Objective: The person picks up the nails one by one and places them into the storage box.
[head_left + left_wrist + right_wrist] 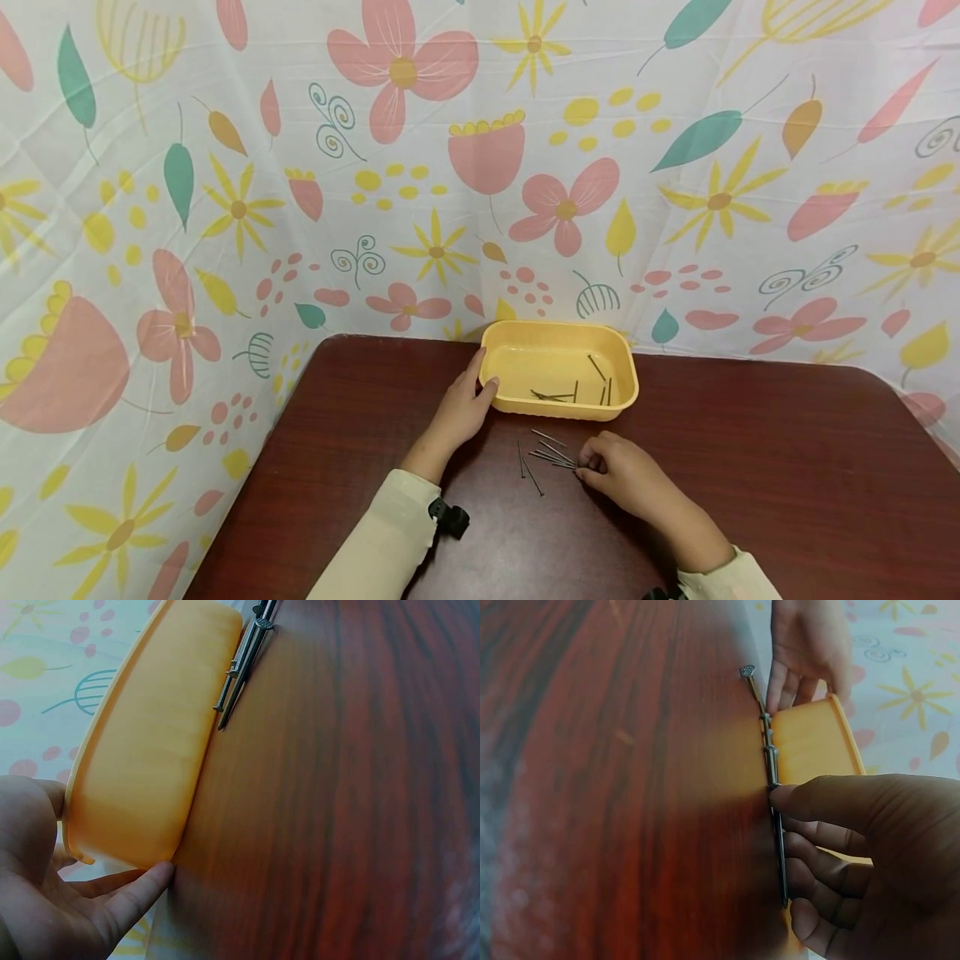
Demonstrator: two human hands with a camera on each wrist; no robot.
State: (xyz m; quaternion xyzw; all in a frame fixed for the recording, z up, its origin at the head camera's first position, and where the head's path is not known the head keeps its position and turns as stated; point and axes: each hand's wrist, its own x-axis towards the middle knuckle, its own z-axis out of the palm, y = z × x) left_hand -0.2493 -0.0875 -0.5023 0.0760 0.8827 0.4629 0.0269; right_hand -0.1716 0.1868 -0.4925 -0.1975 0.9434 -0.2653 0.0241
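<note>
My left hand (459, 410) grips the left end of a yellow plastic tray (558, 410), with the thumb near its front corner. In the left wrist view, fingers of that hand (64, 896) reach around the tray's end down to its base. Just in front of the tray, several loose metal nails (551, 454) lie on the table. My right hand (626, 471) is at the right end of this group. Its thumb and curled fingers pinch a nail (781, 855) low over the tabletop, seen in the right wrist view. Several more nails (555, 397) lie inside the tray.
The dark red-brown wooden table (750, 467) has rounded back corners. A white cloth (420, 200) printed with flowers and leaves hangs behind the table and along its left side. The tray stands close to the back edge, near the cloth.
</note>
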